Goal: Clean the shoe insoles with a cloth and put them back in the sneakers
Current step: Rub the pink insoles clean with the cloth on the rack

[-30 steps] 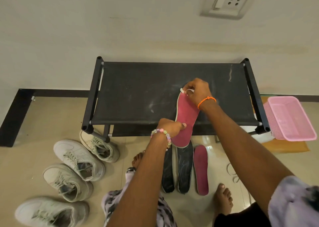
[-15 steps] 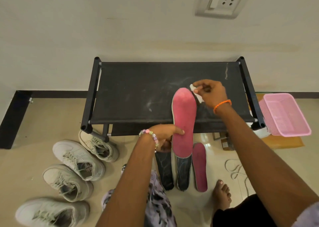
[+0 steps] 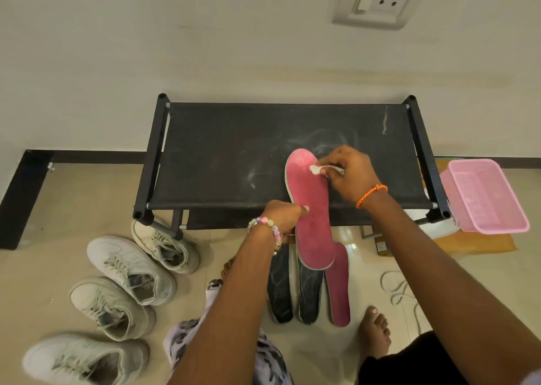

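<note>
- Fingers of your right hand (image 3: 352,175) pinch a small white cloth (image 3: 316,169), and its free end touches the pink insole (image 3: 311,213) near the toe.
- Your left hand (image 3: 285,216) grips the insole's left edge about halfway down, thumb on the pink face.
- From your right fingers the insole lies just to the left and runs back toward you: its long axis goes from the toe, over the black worktop (image 3: 234,162), to the heel, hanging past the front rail above the floor.
- So the wipe, as I judge it, should run along that axis, toe to heel; your right hand is the nearer one to the toe, the left only steadies.
- Half a second ago the cloth sat beside the toe, off the insole; now it is on the pink surface.
- Three more insoles (image 3: 308,297) lie on the floor below the heel, and four pale sneakers (image 3: 128,270) wait well to the left of your left fingers.
</note>
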